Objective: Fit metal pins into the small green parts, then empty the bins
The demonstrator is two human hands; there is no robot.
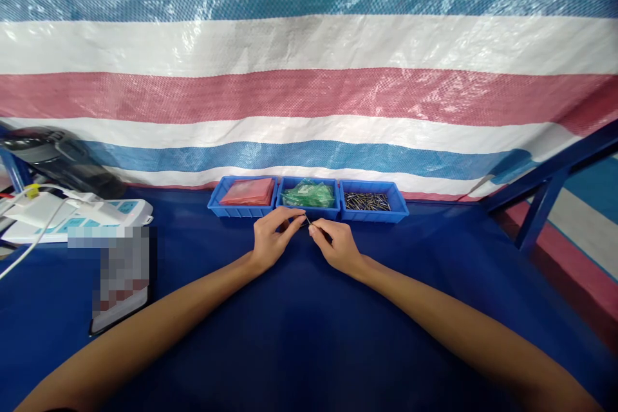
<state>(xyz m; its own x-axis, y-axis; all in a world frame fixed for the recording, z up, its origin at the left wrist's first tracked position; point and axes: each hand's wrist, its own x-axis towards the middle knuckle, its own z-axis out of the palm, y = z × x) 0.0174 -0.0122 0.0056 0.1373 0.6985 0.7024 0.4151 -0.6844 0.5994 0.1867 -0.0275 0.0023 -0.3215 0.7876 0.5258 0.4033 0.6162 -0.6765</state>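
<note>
Slender piece (309,221) is pinched by fingertips of the left hand (270,241) and the right hand (338,246) over the surface (290,335), with a blue bin (324,213) of green plastic (309,194) at twelve o'clock.

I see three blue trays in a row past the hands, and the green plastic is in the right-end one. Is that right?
Almost! The head view shows the green plastic in the middle tray. The rest is as you said.

Glare on striped sheet (309,96) (phone (123,310) partly pixelated); tabletop (299,347) dim.
</note>
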